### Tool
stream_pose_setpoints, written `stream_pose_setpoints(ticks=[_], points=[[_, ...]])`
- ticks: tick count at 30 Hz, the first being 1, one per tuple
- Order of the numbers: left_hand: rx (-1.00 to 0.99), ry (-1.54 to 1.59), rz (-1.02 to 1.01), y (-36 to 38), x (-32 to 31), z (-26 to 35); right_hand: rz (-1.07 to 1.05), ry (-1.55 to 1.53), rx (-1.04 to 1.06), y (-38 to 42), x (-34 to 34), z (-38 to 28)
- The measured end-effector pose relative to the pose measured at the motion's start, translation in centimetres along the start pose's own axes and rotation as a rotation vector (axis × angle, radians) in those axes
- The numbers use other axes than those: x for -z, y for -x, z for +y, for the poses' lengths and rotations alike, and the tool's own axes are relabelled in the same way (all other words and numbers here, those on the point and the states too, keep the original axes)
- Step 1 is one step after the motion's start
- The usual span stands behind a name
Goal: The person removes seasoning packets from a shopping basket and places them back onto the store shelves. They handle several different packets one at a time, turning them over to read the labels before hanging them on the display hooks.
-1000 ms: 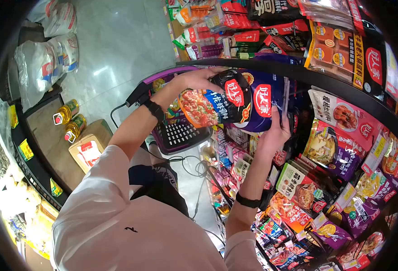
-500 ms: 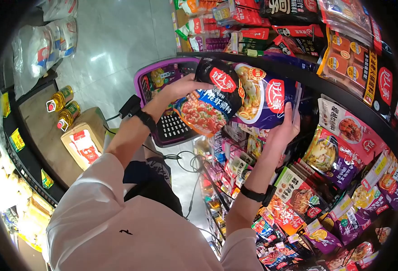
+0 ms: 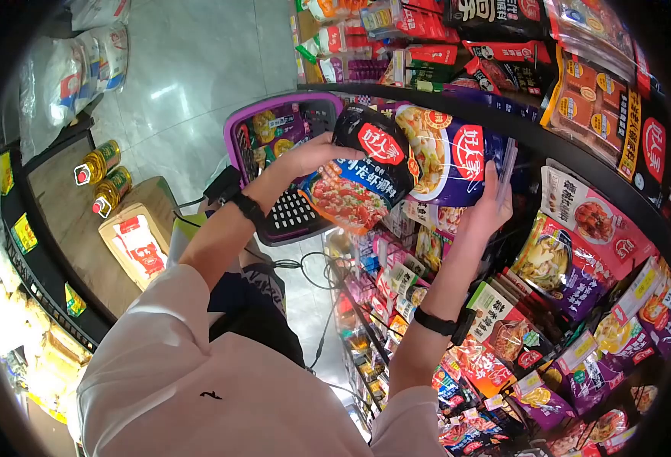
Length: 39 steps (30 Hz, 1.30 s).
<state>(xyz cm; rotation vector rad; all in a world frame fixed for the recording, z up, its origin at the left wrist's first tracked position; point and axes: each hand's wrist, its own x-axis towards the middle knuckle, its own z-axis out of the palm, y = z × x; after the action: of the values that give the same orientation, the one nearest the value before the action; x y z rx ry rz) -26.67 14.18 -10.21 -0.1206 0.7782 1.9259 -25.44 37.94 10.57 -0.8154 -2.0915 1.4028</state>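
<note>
My left hand (image 3: 313,156) is closed on a black and blue seasoning packet (image 3: 362,190), thumb on its front, fingers behind it. The packet tilts and overlaps the left side of a purple seasoning packet (image 3: 434,164) showing a bowl of food. My right hand (image 3: 488,209) grips that purple packet at its right edge, thumb in front and the other fingers mostly hidden. A clear plastic strip (image 3: 508,171) stands beside the right hand. Under the left forearm and the black packet is a purple shopping basket (image 3: 234,145) with several packets inside.
Shelves of seasoning packets (image 3: 495,327) run along the right, with a dark shelf edge (image 3: 579,145) above. Oil bottles (image 3: 111,190) and a cardboard-coloured package (image 3: 134,240) lie on a ledge at left. A black cable (image 3: 320,278) hangs below the basket.
Both packets have shifted slightly right and turned a little in my hands. My right hand has moved slightly right; the basket appears slightly farther left.
</note>
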Motion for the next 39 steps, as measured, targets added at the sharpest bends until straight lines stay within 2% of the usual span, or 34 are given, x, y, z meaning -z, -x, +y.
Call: stream_pose_setpoints(ticks=[3,7,9,16,25,31,34,37,39], points=[[-0.022,0.098,-0.030,-0.1,0.1,-0.6,0.013,0.024,0.006,0.1,-0.3,-0.2],[-0.048,0.058,-0.010,0.3,0.0,-0.4,0.075,0.154,0.002,1.4,-1.2,-1.6],[-0.080,0.043,0.017,1.0,-0.6,0.0,0.088,0.217,0.070,1.5,-1.2,-1.4],[-0.041,-0.058,0.031,1.4,-0.2,0.3,0.122,0.367,0.141,1.5,-1.9,-1.5],[-0.106,-0.161,0.007,2.1,-0.6,1.3,0.173,0.247,0.090,1.2,-1.6,-0.9],[-0.131,-0.299,0.019,0.5,-0.1,0.5,0.201,0.496,0.250,0.6,-1.6,-0.6],[-0.111,-0.362,0.038,-0.6,-0.2,0.6,0.183,0.494,0.267,0.1,-1.4,-0.1],[-0.091,-0.428,0.055,-1.5,-0.4,0.5,0.245,0.749,0.406,0.1,-1.1,-0.1],[-0.046,-0.476,0.066,-2.0,-0.6,0.7,0.215,0.743,0.353,0.1,-0.9,-0.3]])
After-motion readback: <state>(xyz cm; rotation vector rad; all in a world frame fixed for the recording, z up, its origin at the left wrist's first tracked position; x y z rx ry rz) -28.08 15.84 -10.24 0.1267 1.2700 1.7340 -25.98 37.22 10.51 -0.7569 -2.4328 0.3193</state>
